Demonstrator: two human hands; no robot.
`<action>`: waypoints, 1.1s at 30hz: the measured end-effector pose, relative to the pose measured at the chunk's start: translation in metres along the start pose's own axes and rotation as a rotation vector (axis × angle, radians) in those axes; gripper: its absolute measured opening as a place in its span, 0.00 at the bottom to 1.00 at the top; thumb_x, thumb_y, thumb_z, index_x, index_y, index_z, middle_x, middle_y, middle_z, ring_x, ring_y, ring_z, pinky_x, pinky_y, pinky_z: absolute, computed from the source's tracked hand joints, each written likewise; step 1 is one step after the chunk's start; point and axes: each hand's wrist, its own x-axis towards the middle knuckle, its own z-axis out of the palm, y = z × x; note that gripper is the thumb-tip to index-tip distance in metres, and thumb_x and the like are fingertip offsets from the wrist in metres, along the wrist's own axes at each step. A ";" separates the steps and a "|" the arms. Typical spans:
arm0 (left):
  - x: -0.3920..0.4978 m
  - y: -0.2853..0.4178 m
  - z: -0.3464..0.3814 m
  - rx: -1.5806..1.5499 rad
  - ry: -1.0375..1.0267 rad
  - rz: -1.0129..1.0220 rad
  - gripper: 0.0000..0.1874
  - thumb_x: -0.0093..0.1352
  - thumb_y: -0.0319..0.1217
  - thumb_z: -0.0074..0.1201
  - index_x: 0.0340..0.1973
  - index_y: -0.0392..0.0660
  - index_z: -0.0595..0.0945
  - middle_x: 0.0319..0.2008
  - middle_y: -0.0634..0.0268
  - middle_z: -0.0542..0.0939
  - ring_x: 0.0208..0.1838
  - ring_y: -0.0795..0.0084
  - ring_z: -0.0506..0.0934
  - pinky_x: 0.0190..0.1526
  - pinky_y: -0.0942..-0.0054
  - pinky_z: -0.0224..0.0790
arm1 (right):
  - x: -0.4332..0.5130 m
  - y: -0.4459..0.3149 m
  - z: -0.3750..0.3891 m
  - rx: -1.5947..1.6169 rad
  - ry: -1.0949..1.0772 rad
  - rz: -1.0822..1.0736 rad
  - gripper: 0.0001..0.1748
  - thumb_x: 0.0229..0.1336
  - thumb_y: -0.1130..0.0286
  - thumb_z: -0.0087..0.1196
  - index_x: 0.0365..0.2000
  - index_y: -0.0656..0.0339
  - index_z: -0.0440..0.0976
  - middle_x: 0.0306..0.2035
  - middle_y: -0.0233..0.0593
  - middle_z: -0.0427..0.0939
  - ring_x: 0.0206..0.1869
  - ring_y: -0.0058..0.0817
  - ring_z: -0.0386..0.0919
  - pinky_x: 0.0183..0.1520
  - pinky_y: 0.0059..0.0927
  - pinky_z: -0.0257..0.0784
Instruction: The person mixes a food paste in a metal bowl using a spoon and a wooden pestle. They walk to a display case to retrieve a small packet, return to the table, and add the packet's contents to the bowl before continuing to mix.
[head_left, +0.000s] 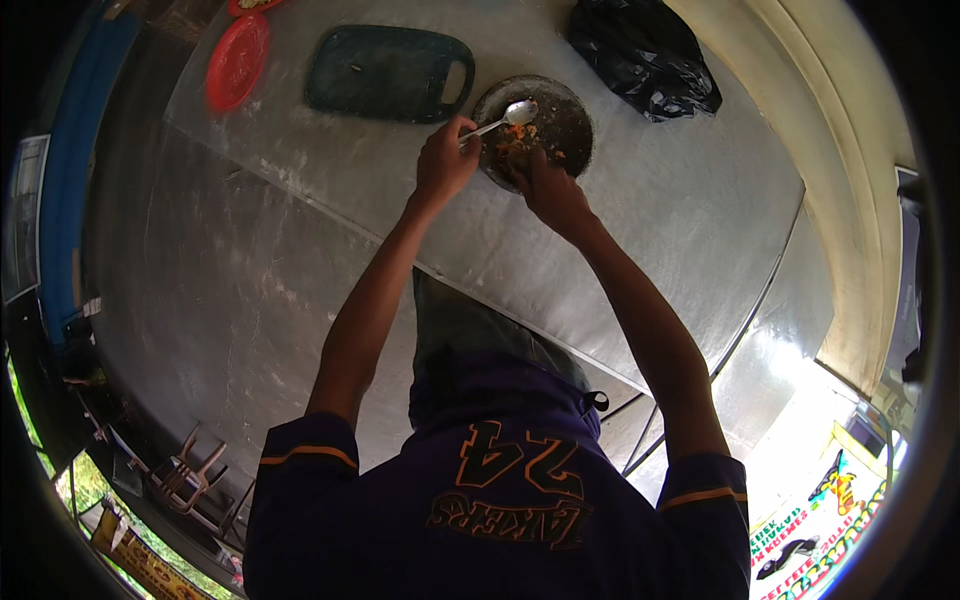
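Note:
A dark stone mortar (574, 139), shallow and round, stands on the grey table in front of me. Orange-red mashed food (519, 135) is spread over its middle and left part. My left hand (448, 163) grips the handle of a metal spoon (520, 113) at the mortar's left rim. The spoon's bowl lies over the far part of the mortar. My right hand (555, 187) reaches over the near rim, its fingers down by the food. Those fingertips are in shadow, so I cannot tell whether they hold anything.
A dark green cutting board (382, 75) lies left of the mortar, with a red plastic basket (238, 64) farther left. At the back right sits a black plastic bag (649, 60). The table (480, 247) has a straight near edge. A plastic chair (191, 472) stands at lower left.

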 end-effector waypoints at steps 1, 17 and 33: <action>-0.002 -0.002 0.000 -0.033 -0.001 -0.018 0.10 0.68 0.32 0.57 0.43 0.45 0.79 0.34 0.54 0.82 0.38 0.55 0.82 0.39 0.60 0.72 | 0.004 0.000 0.001 -0.036 0.011 -0.005 0.22 0.66 0.60 0.52 0.47 0.68 0.61 0.34 0.66 0.79 0.38 0.64 0.79 0.40 0.58 0.76; 0.003 -0.006 0.007 -0.102 0.023 -0.011 0.08 0.67 0.31 0.59 0.33 0.38 0.79 0.31 0.57 0.83 0.39 0.61 0.82 0.42 0.65 0.71 | 0.004 -0.004 -0.004 0.017 -0.005 0.121 0.19 0.65 0.60 0.53 0.46 0.62 0.63 0.38 0.63 0.80 0.44 0.63 0.79 0.46 0.59 0.74; 0.019 0.004 -0.013 0.242 -0.169 0.024 0.07 0.68 0.32 0.58 0.36 0.44 0.79 0.34 0.58 0.82 0.40 0.54 0.81 0.39 0.56 0.72 | 0.016 0.027 -0.042 0.124 -0.195 0.028 0.27 0.66 0.51 0.49 0.49 0.68 0.70 0.36 0.60 0.81 0.35 0.51 0.83 0.38 0.48 0.78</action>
